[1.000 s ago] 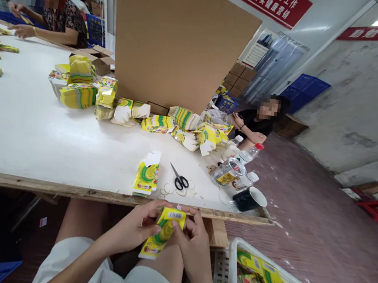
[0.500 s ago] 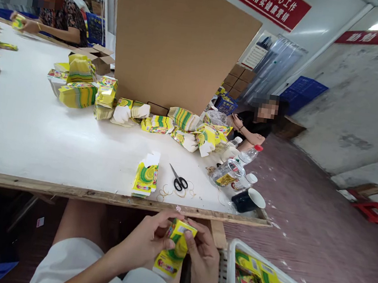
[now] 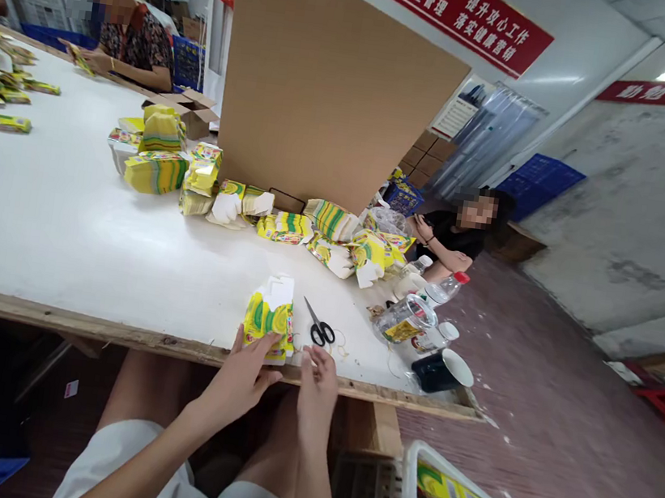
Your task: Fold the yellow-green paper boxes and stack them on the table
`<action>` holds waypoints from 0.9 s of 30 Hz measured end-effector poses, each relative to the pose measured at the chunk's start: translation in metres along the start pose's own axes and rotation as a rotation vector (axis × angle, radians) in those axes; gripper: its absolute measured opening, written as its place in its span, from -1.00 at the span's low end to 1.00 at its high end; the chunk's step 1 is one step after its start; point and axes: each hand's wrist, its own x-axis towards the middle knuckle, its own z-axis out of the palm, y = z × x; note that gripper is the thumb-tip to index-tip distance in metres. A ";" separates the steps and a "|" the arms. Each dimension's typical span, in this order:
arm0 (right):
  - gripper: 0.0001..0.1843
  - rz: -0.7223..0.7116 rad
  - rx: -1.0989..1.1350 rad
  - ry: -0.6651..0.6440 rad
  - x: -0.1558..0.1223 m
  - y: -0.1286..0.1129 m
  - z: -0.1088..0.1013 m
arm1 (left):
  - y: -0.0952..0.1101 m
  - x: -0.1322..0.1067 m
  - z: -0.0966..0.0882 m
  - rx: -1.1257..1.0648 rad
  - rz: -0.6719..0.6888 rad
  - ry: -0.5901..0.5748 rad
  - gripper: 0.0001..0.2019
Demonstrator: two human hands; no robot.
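A small stack of flattened yellow and green cartons (image 3: pixel 268 314) with white flaps lies near the table's front edge. My left hand (image 3: pixel 252 363) rests on the near end of this stack, its fingers stretched out over the top carton. Just to the right, at the table's edge, my right hand (image 3: pixel 318 386) has its fingers loosely bent and apart, with nothing visible in them. Black-handled scissors (image 3: pixel 320 327) lie on the table right beyond it, among thin rubber bands (image 3: pixel 343 342).
A white basket (image 3: pixel 410 476) of yellow packs stands below the table at right. Bottles, a clear jar (image 3: pixel 404 320) and a dark cup (image 3: pixel 442 371) crowd the right corner. Bundles of cartons (image 3: pixel 286 227) line a tall cardboard sheet (image 3: pixel 343 79). Two people sit beyond the table.
The yellow box that both hands held over the lap is gone from them. Both hands have moved forward to the table edge, the left onto the carton stack.
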 end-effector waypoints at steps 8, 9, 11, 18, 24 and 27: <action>-0.53 0.088 0.131 -0.127 -0.005 -0.013 0.007 | 0.010 0.001 -0.012 -0.431 -0.141 0.255 -0.47; -0.54 0.113 0.151 -0.143 -0.012 -0.015 0.001 | 0.012 0.001 -0.011 -0.580 -0.179 0.233 -0.47; -0.57 0.177 0.196 -0.168 -0.028 -0.018 -0.007 | 0.018 0.001 -0.010 -0.879 -0.261 0.083 -0.49; -0.65 0.199 0.249 -0.183 -0.053 -0.024 -0.019 | 0.031 -0.003 -0.004 -1.202 -0.391 -0.185 -0.55; -0.66 0.133 0.148 -0.207 -0.058 -0.028 -0.014 | 0.031 -0.002 0.005 -1.021 -0.411 0.012 -0.58; -0.67 0.054 0.039 -0.153 -0.058 -0.027 -0.016 | 0.032 -0.004 0.004 -0.930 -0.384 0.076 -0.53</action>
